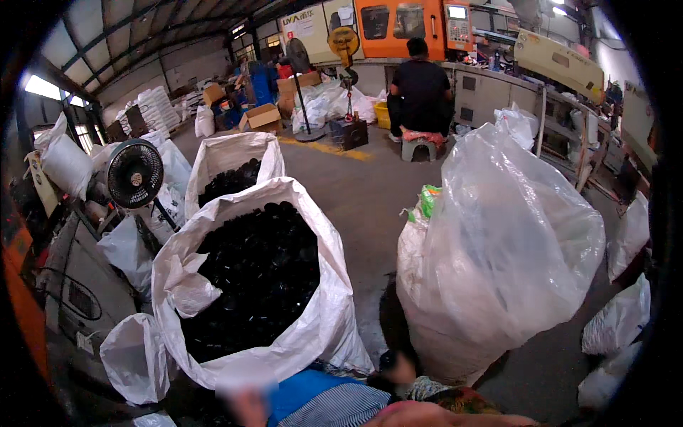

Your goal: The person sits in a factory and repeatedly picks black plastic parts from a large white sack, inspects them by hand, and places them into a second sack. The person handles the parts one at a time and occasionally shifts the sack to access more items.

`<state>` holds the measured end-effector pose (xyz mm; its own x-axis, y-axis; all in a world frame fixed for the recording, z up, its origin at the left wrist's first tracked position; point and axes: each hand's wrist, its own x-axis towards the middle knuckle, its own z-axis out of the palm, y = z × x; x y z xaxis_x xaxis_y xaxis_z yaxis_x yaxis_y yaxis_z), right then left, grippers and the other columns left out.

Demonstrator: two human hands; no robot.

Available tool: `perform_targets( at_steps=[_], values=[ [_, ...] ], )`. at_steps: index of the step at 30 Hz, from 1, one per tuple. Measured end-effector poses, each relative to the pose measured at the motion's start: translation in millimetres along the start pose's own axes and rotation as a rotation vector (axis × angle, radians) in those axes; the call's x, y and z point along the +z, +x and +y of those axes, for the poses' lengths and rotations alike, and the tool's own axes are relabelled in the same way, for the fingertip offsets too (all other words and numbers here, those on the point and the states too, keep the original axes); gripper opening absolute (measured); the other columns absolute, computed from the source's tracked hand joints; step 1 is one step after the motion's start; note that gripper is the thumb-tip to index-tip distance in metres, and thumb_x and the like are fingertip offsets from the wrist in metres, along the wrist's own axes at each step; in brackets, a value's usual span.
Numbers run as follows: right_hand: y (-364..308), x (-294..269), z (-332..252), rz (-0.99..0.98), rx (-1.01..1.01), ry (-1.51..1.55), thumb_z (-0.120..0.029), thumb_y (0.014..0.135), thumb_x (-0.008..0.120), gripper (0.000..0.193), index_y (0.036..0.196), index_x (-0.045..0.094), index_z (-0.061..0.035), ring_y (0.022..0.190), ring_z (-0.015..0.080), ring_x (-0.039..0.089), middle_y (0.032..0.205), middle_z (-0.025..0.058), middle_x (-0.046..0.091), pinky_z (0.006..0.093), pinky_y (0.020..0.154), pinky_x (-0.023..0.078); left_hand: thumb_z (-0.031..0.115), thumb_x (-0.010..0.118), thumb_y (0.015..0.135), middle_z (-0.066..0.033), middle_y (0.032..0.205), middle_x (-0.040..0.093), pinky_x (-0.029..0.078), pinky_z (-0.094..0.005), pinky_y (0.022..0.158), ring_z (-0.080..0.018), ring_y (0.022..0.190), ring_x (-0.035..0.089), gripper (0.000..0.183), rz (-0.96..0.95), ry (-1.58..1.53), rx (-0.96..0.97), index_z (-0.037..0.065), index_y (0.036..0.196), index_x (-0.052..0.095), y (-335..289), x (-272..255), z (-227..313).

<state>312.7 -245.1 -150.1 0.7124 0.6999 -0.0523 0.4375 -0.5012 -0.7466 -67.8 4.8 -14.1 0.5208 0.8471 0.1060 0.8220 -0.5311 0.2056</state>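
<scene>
At the lower edge, beside the near rim of a large white woven sack [341,313], my left hand [250,407] shows as a blurred patch, its fingers smeared. Small black plastic pieces [249,277] fill that sack, and a crumpled white bag [191,286] lies on them. Next to the left hand are blue cloth [295,390] and striped cloth [338,407]. Along the bottom edge runs my right forearm [462,418]; its fingers cannot be made out. Above it, a bit of bare skin [403,370] shows beside a small dark thing [388,359], too unclear to name.
A tall sack lined with clear plastic [512,235] stands at the right. Behind the near sack is another sack of black pieces [267,160]. A black fan [135,174] stands left. Farther off, a person [421,92] sits on a stool [420,146] facing a machine.
</scene>
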Motion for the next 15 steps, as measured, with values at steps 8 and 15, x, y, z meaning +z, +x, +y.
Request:
perform_targets(
  at_steps=[8,15],
  values=[
    [-7,-129,-184,0.064,-0.330,0.070,-0.030,0.051,0.079,0.063,0.103,0.055,-0.0033,0.093,0.0367,0.053,0.096,0.0175,0.056,0.0425,0.079,0.043,0.020,0.076,0.067,-0.0208,0.132,0.042,0.033,-0.0460,0.101,-0.0354,0.119,0.044,0.077,0.073,-0.558,0.183,0.002,0.132,0.039,-9,-96,113],
    [-24,-151,-329,-0.232,-0.958,-0.097,-0.044,0.058,0.078,0.076,0.115,0.047,-0.0033,0.100,0.0340,0.051,0.104,0.0153,0.054,0.0455,0.090,0.035,0.037,0.071,0.077,-0.0221,0.130,0.045,0.045,-0.0432,0.091,-0.0324,0.119,0.047,0.094,-0.307,-0.890,0.256,0.008,0.145,0.012,-11,-229,197]
  ],
)
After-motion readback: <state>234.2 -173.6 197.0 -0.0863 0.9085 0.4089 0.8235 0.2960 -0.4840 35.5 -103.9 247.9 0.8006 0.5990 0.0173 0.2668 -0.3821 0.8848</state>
